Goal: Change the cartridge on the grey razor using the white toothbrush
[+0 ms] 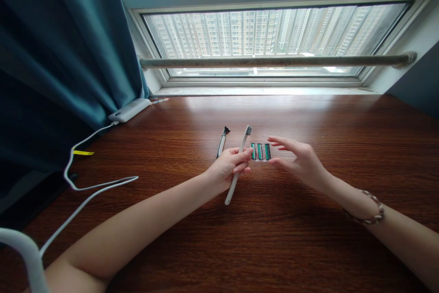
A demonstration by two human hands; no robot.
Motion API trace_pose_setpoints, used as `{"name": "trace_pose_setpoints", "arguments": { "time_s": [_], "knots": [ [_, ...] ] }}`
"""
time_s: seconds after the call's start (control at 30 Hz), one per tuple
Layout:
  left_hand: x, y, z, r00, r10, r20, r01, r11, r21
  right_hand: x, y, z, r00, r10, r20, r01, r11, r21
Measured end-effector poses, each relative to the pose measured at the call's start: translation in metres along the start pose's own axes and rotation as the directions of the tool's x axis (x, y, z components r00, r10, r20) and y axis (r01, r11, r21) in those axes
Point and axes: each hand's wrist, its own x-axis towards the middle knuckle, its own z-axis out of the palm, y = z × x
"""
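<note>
My left hand (230, 167) is closed around the handle of a pale toothbrush (232, 189), whose dark bristles point up and away from me. Just right of those fingers lies a clear pack of razor cartridges (260, 151), three of them with green strips. My right hand (298, 160) is at the pack's right end, thumb and fingers spread apart; whether a fingertip touches the pack I cannot tell. Behind my left hand a razor handle (222, 143) with a black head end lies on the table, its lower end partly hidden by that hand.
A brown wood-grain table (274, 238) spans the view. At the back left sits a white power bank (130, 110) with a white cable (99, 188) looping along the left side. A blue curtain (68, 32) hangs there. A metal rail (274, 61) crosses the window behind the table.
</note>
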Motion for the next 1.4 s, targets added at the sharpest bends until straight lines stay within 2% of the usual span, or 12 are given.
{"name": "trace_pose_setpoints", "arguments": {
  "time_s": [0.1, 0.23, 0.47, 0.73, 1.07, 1.23, 1.4],
  "knots": [
    [-0.001, 0.000, 0.000, 1.000, 0.003, 0.010, -0.003, 1.000, 0.020, 0.002, -0.003, -0.003, 0.994, -0.091, -0.061, 0.085, 0.993, -0.088],
    [-0.002, 0.000, 0.000, 0.999, 0.020, 0.031, -0.022, 0.999, 0.045, 0.004, -0.005, -0.005, 0.991, -0.129, -0.034, 0.120, 0.974, -0.190],
    [-0.004, 0.000, 0.002, 0.999, 0.047, 0.020, -0.048, 0.994, 0.099, 0.004, -0.004, -0.005, 0.997, -0.077, -0.026, 0.072, 0.987, -0.145],
    [-0.004, -0.002, 0.003, 0.997, 0.077, 0.028, -0.080, 0.988, 0.131, 0.005, -0.003, -0.008, 0.990, -0.140, 0.021, 0.141, 0.970, -0.198],
    [-0.004, -0.002, 0.003, 0.998, 0.061, 0.032, -0.065, 0.987, 0.146, 0.006, 0.001, -0.013, 0.977, -0.194, 0.088, 0.208, 0.961, -0.181],
    [-0.004, -0.003, 0.002, 0.998, 0.036, 0.046, -0.042, 0.989, 0.140, 0.006, 0.000, -0.017, 0.953, -0.259, 0.158, 0.290, 0.932, -0.217],
    [-0.003, -0.005, 0.001, 0.997, 0.025, 0.069, -0.034, 0.991, 0.131, 0.005, 0.000, -0.016, 0.951, -0.269, 0.152, 0.296, 0.934, -0.199]
  ]
}}
